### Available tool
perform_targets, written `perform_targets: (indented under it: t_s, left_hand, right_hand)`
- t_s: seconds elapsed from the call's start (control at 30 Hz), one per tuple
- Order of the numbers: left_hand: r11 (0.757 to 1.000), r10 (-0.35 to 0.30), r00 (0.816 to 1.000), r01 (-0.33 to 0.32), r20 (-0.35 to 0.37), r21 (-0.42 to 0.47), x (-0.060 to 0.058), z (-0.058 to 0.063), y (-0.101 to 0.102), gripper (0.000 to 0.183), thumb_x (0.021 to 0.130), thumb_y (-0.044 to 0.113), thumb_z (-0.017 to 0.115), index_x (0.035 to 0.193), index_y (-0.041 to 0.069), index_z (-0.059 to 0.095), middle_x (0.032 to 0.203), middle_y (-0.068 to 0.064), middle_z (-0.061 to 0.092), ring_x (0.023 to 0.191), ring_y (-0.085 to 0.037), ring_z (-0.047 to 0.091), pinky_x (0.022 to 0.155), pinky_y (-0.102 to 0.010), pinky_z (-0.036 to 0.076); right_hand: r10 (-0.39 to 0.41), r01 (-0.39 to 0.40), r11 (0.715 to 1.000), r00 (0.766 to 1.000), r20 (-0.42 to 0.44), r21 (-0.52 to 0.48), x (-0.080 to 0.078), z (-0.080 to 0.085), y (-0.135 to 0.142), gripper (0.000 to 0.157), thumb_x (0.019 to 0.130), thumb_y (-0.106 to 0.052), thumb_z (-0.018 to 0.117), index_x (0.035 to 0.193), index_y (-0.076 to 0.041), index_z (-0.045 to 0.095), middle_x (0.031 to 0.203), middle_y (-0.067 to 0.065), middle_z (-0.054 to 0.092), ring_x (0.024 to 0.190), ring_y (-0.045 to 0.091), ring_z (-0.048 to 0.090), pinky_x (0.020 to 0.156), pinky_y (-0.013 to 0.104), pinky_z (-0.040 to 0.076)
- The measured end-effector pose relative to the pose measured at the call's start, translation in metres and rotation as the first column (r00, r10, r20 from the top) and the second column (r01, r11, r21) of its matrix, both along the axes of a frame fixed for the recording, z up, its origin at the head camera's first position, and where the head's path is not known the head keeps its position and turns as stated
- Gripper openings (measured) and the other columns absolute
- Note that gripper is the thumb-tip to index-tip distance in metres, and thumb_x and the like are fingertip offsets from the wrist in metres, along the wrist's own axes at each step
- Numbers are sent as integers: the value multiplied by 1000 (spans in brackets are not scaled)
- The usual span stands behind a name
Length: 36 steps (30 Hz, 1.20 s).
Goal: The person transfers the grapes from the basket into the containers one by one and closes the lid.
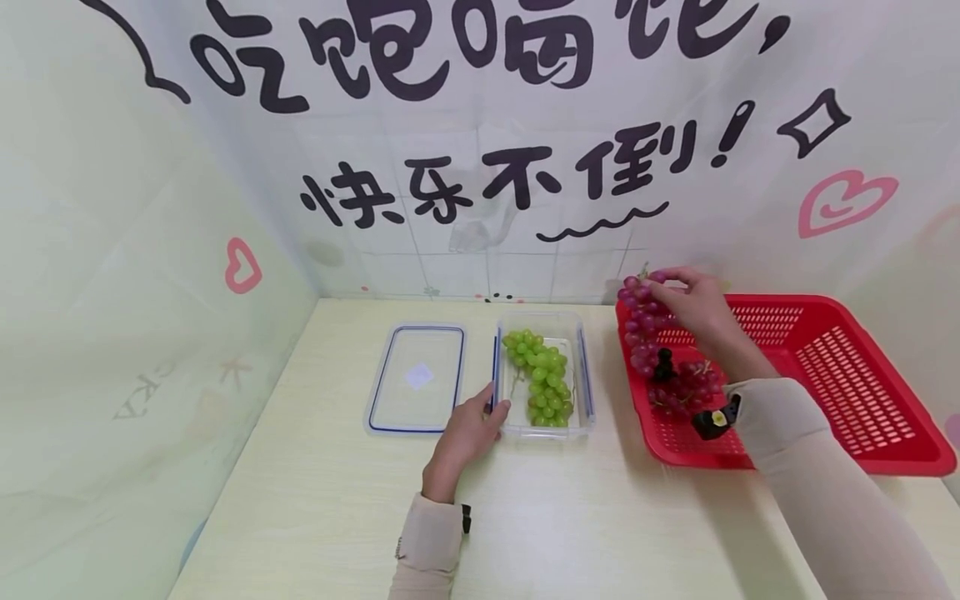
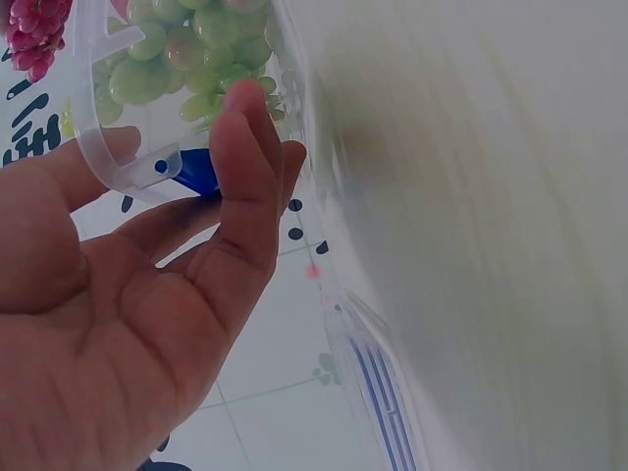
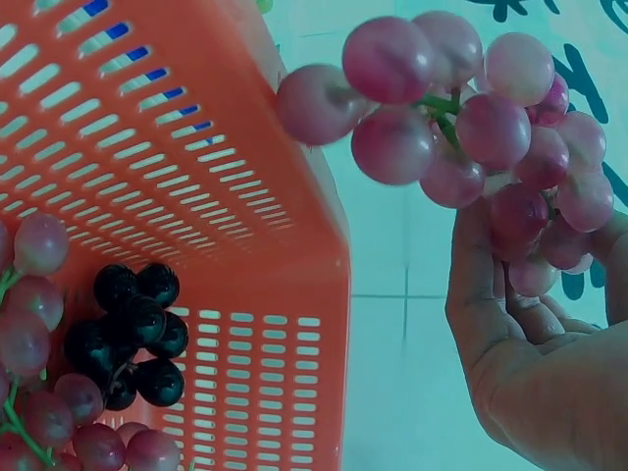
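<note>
My right hand [image 1: 697,310] grips a bunch of red grapes [image 1: 643,333] near its stem, lifted above the left rim of the red plastic basket [image 1: 780,298]. In the right wrist view, that bunch hangs over the curled fingers, beside the basket wall. My left hand [image 1: 472,427] holds a clear storage box [image 1: 542,432] at its front left corner, fingers and thumb around the wall by a blue clip seal [image 2: 196,172]. Green grapes [image 1: 547,379] lie inside the box. In the basket rest more red grapes [image 1: 684,390] and a small bunch of black grapes [image 3: 128,334].
A clear lid [image 1: 416,379] with a blue seal lies flat on the pale table [image 1: 315,500], left of the box. Behind the table stands a white wall sheet [image 1: 450,275] printed with dark lettering. The basket takes up the table's right side.
</note>
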<state>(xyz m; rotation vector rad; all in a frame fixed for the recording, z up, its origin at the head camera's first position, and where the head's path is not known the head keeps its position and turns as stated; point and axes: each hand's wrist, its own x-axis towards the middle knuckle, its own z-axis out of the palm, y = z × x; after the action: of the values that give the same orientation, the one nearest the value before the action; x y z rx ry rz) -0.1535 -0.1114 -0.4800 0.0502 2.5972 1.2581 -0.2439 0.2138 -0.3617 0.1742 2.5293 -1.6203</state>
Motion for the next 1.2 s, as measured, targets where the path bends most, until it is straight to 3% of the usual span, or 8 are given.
perform_targets:
  t_s: [0.3,1.0,1.2]
  left_hand:
    - [1000,1,1000,-1,11,8,0,-1,-1,64,104,40,48,154,4,33,88,-4,64,66,-13,58,66,-31,44]
    - [1000,-4,1000,4,11,-2,1,0,0,63,104,40,48,154,4,34,94,-6,67,68,-12,60,70,-33,45]
    - [1000,3,1000,-3,11,-3,0,0,0,63,104,39,48,154,4,34,89,-5,66,67,-13,59,69,-33,45]
  right_hand:
    - [8,-7,999,1000,12,-39,0,-1,-11,53,100,-41,56,141,-8,51,119,13,61,82,8,66,74,22,56]
    - [16,-14,999,999,44,-45,-1,-6,-35,51,99,-41,59,139,-10,53,121,17,63,83,12,66,73,22,56]
    - [38,-36,998,999,34,-43,-3,-9,-39,49,100,-39,58,139,-9,54,121,18,63,83,12,66,74,22,56]
